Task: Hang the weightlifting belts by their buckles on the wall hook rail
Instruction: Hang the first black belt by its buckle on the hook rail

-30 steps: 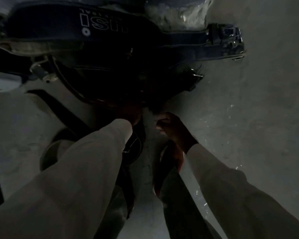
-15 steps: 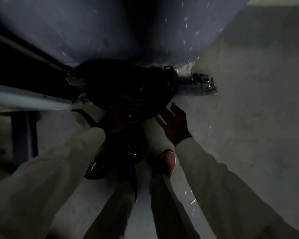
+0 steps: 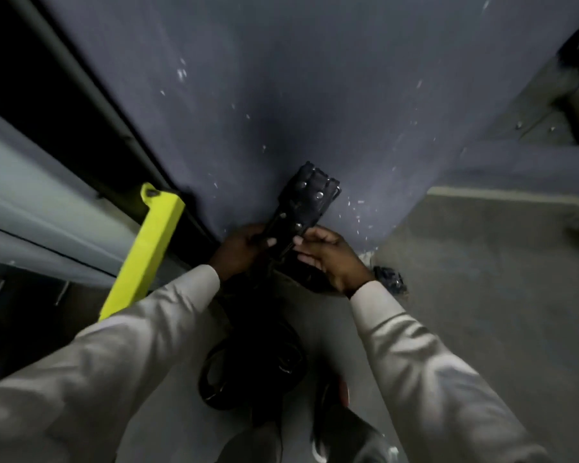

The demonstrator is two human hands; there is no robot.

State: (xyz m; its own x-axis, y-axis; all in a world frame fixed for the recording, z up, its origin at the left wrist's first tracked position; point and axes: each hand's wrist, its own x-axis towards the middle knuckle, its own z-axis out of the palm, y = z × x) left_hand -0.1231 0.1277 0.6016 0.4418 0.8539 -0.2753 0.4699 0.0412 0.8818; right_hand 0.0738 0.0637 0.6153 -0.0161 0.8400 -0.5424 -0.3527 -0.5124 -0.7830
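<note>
Yellow post [image 3: 147,248]: stands left of my hands.
Left hand [image 3: 244,245]: my fingers curl round the belt's left edge.
Belt [image 3: 303,202]: black studded end raised against the dark wall [image 3: 281,95]; the rest hangs looped below.
Right hand [image 3: 328,259]: my fingertips pinch the belt's right edge.
Loose buckle [image 3: 390,279]: lies on the floor [image 3: 482,295], near my right wrist.

Both hands, left hand [image 3: 239,243] and right hand [image 3: 328,255], have lifted the belt [image 3: 303,203] against the wall.
</note>
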